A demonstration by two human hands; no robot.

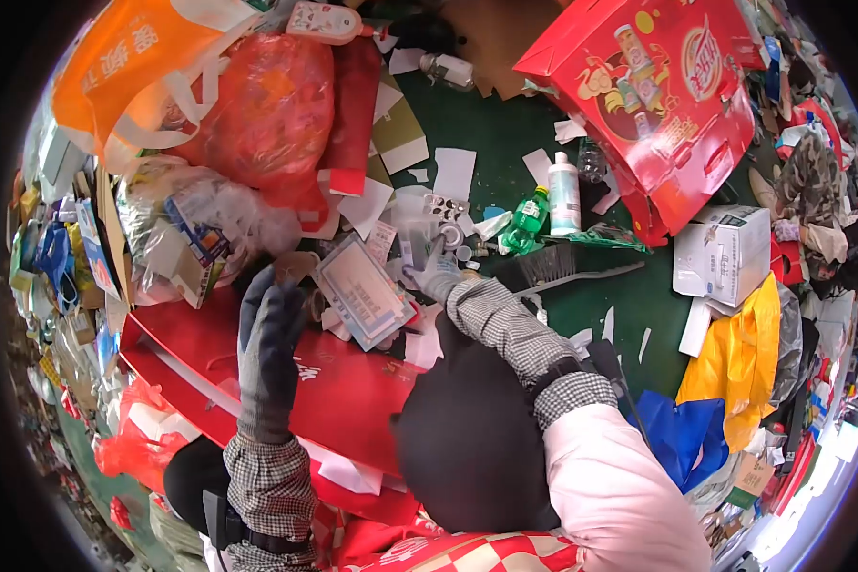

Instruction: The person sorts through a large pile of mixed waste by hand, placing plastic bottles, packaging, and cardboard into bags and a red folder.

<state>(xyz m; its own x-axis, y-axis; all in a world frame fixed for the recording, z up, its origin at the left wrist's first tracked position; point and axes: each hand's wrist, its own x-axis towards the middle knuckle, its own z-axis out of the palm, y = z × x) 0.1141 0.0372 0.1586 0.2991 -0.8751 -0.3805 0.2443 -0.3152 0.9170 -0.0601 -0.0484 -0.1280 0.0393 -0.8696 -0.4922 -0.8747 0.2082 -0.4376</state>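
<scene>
Seemingly we're at reaching, right hand (pixel 438 277) against a translucent plastic container (pixel 413 234), its grip unclear to us, left hand (pixel 270 338) outstretched, empty; lifting would need a firm pinch.

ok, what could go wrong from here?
1. The right hand is in crowded litter; its checked sleeve could snag the brush close by.
2. The green bottle and white bottle are near that hand, so a knock might shift or roll them.
3. The blue-bordered panel lies among loose scraps, between both hands; bumping it with the left hand could make it slide.
</scene>
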